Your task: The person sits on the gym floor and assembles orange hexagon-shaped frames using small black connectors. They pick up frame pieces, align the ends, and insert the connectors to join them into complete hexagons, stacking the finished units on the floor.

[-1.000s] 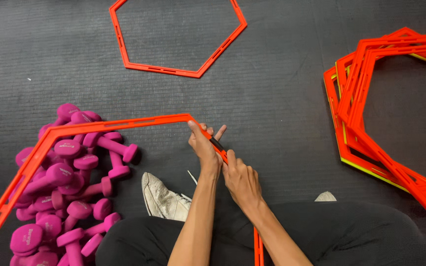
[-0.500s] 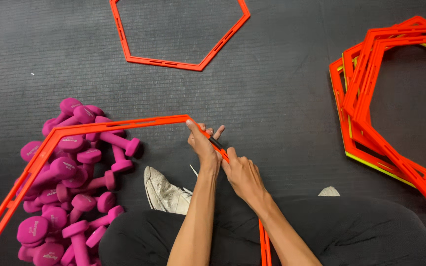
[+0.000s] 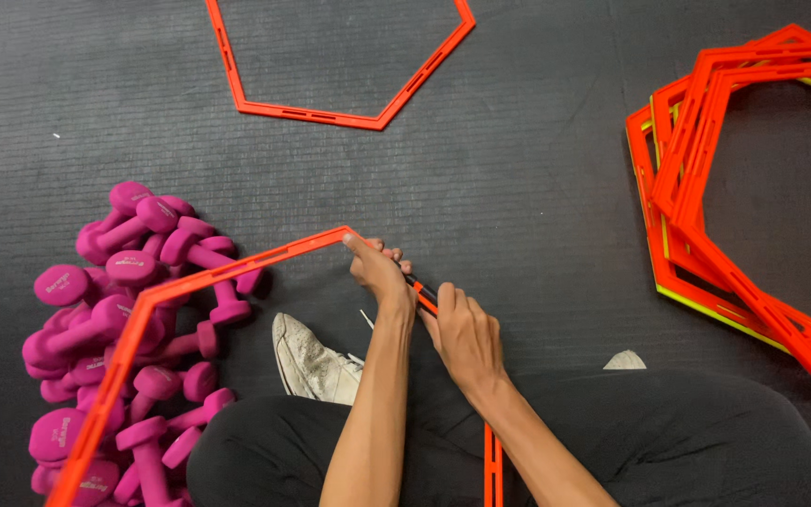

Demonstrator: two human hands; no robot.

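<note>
a heap of pink dumbbells (image 3: 133, 329) is seen at the left on the dark ribbed floor mat (image 3: 518, 207), partly overlain by the long side of an orange hexagonal agility ring (image 3: 237, 268) held up at its corner. since half a second ago little has altered: both hands are found at the same corner, and only the view has drifted slightly, so the work at that joint is judged ongoing rather than finished. the left hand (image 3: 377, 272) is closed in a pinch over the corner of the ring, thumb on top. just beside it, the right hand (image 3: 466, 338) is curled around the next side, where a short dark piece (image 3: 422, 286) is glimpsed between the two hands; what it is cannot be made out. a white sneaker (image 3: 312, 361) is tucked under crossed legs in black trousers (image 3: 612, 441). a second orange hexagon (image 3: 330, 115) lies flat farther off, cut by the top edge. at the right, a stack of orange hexagon rings (image 3: 743, 207), one edged in yellow-green, is cropped by the frame. the held ring's lower sides run out of view.
</note>
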